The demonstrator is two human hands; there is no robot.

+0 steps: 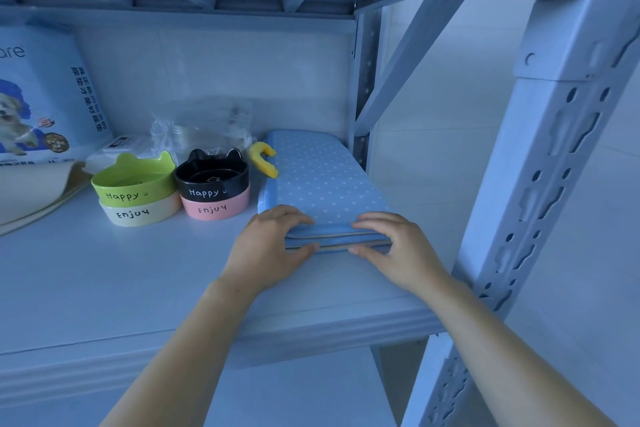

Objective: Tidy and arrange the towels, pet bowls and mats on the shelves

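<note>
The left hand [273, 246] and right hand [398, 250] each grip the near end of the folded blue dotted mat [322, 177], fingers curled over its top and thumbs against its front edge. The mat lies at the right end of the shelf [104, 288], close to the metal post [554, 184]. Just left of it are a yellow toy [265, 158] and two stacks, a black bowl [211, 177] on a pink bowl [216, 206] and a green bowl [135, 180] on a cream bowl [138, 213].
</note>
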